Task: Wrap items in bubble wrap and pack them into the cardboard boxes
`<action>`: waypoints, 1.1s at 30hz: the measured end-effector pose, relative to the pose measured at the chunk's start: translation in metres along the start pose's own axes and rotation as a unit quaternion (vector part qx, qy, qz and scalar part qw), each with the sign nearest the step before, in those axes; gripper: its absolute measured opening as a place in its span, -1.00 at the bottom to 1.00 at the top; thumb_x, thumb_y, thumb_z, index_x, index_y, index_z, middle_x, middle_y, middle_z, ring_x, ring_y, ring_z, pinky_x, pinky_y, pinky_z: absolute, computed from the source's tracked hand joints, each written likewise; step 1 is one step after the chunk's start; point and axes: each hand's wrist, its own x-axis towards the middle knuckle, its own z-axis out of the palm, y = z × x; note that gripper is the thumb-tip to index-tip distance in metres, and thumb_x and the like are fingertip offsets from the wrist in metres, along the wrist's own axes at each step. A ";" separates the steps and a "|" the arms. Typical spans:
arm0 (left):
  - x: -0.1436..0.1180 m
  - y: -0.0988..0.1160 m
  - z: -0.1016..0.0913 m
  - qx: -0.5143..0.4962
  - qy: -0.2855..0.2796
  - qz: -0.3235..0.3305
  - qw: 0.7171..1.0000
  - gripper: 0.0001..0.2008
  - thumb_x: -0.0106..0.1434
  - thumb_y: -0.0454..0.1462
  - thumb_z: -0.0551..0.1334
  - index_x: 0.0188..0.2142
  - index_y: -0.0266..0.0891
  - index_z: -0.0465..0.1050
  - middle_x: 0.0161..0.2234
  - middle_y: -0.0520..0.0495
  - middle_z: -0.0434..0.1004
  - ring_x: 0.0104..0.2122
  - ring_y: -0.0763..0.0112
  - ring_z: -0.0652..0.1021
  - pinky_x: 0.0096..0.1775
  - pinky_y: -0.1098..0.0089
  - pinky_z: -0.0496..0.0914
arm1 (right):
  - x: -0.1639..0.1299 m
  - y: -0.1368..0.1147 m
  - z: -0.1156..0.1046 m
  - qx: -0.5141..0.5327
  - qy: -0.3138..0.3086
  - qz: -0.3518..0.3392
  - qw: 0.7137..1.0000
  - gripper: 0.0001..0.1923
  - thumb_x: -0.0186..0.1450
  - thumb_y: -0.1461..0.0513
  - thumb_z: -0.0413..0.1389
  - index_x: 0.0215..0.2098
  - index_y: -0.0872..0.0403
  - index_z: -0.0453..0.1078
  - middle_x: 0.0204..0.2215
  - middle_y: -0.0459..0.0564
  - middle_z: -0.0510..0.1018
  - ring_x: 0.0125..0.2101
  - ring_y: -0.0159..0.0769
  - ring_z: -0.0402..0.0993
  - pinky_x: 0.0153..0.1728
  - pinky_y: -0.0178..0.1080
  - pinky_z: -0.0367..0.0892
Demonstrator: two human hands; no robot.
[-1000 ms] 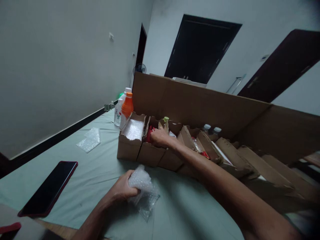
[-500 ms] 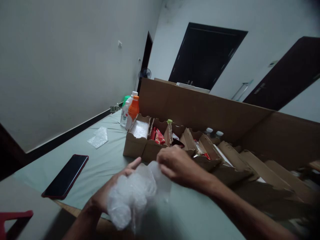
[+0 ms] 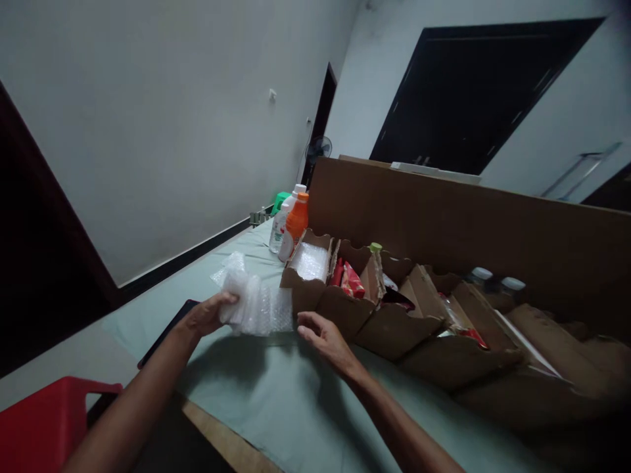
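My left hand [image 3: 210, 314] grips a bunched length of clear bubble wrap [image 3: 263, 309] by its left end, thumb on the near side. The wrap hangs in folds just above the table, its right end close to the front of a cardboard compartment. Near that right end is my right hand [image 3: 323, 340], fingers slightly bent and apart, with nothing visible in it. A smaller flat piece of bubble wrap [image 3: 235, 261] shows behind the bunch, partly covered. Folded bubble wrap [image 3: 311, 263] also fills the leftmost cardboard compartment [image 3: 300, 292].
Cardboard compartments run rightward, holding red packets [image 3: 351, 280] and other goods, before a tall cardboard panel [image 3: 394, 203]. An orange bottle [image 3: 296, 220] and paler bottles stand at the left. A phone [image 3: 165, 338] lies partly behind my left forearm. A red stool [image 3: 44, 420] stands lower left.
The bubble wrap has moved away from me and is more spread out. My right hand, earlier closed at its upper edge, has come off it and opened. The view has turned left.
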 end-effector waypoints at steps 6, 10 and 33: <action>0.051 0.013 -0.022 0.149 0.071 -0.026 0.986 -0.45 -0.13 -0.02 0.45 -0.19 -0.28 0.53 -0.35 -0.14 0.60 -0.37 0.14 0.59 -0.41 0.28 0.47 | 0.009 0.034 0.059 0.079 0.013 0.040 0.996 -0.41 0.23 0.11 0.12 0.23 0.01 0.34 0.11 0.12 0.51 -0.15 -0.19 0.55 -0.20 -0.14 0.48; 0.070 0.029 -0.041 0.241 0.176 0.030 0.954 -0.22 -0.13 -0.03 0.46 0.10 -0.24 0.42 -0.08 -0.22 0.58 -0.15 0.07 0.58 -0.28 0.29 0.46 | 0.025 0.031 0.088 0.096 0.013 0.042 0.994 -0.35 0.19 0.16 0.15 0.26 0.03 0.31 0.08 0.13 0.52 -0.14 -0.18 0.53 -0.24 -0.18 0.46; 0.078 0.006 -0.099 0.246 0.189 0.130 0.942 -0.09 0.06 0.36 0.18 0.14 -0.27 0.46 0.30 -0.27 0.33 0.31 -0.09 0.28 0.31 0.15 0.12 | 0.037 0.026 0.123 -0.083 0.018 -0.038 0.996 -0.34 0.22 0.32 0.09 0.31 0.07 0.27 0.37 0.19 0.19 0.35 0.03 0.12 0.33 0.12 0.07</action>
